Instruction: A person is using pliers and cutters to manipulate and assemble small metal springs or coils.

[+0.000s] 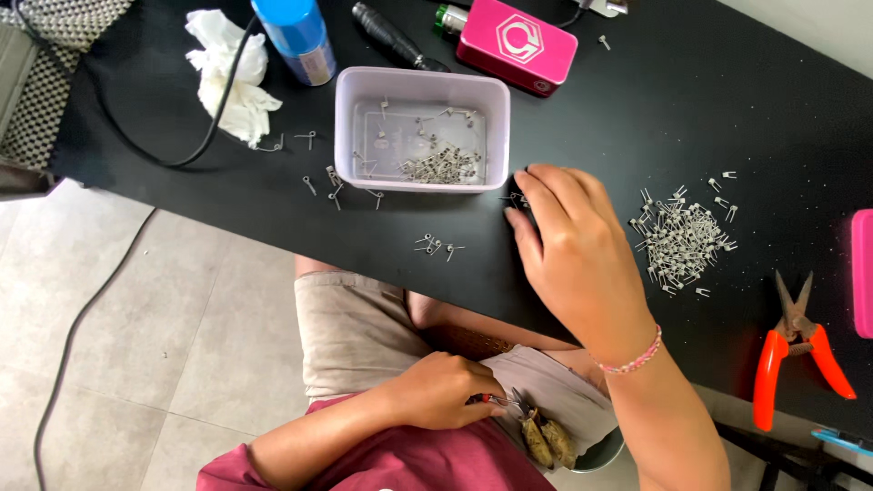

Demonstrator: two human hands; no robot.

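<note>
Left to right. Crumpled white tissue (227, 77) and blue cylindrical spray can (296, 38) at the far left of the black table (164, 100). Clear rectangular plastic tub (421, 127) holds small silver wire coils; more coils lie loose on the table just beside it.

Left hand (436, 391) in the lap, fingers curled shut around small red-handled pliers (500, 401).

Right hand (573, 250) flat on the table, fingers narrow, tips on a few loose coils (515, 197) right of the tub; whether it grips any, can't tell.

Big pile of silver coils (684, 238) right of that hand. Orange-handled snips (800, 350) far right.
</note>
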